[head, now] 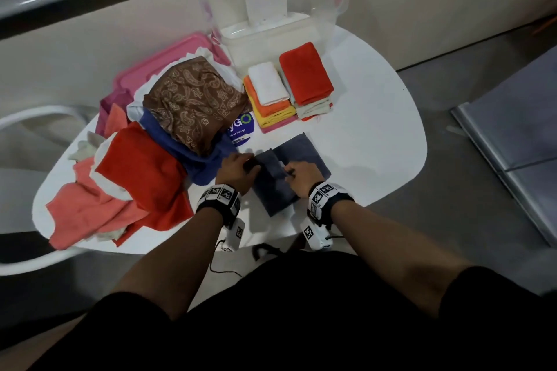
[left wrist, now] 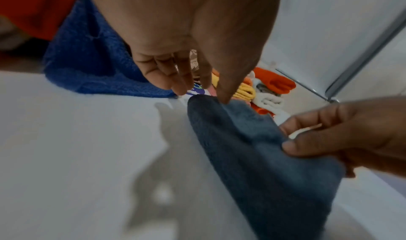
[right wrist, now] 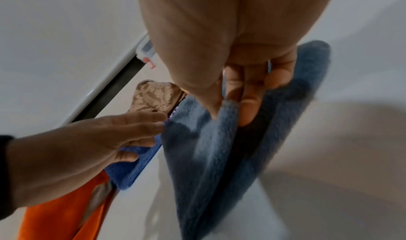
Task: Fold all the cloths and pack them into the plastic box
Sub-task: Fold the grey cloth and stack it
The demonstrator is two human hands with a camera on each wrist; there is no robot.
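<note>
The grey cloth (head: 289,172) lies half-folded on the desk (head: 376,129), both hands' fingers (right wrist: 248,112) pinching its folded edge.

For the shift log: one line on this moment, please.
step: folding grey cloth | left hand: pinching edge | right hand: pinching fold | plastic box: no cloths seen

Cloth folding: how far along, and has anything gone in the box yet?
Done: two stacks of folded cloths stand on the table before the plastic box; no cloth shows inside it. In hand: the grey cloth, partly folded, left hand and right hand each pinching an edge. Left: the unfolded pile, then packing everything.
</note>
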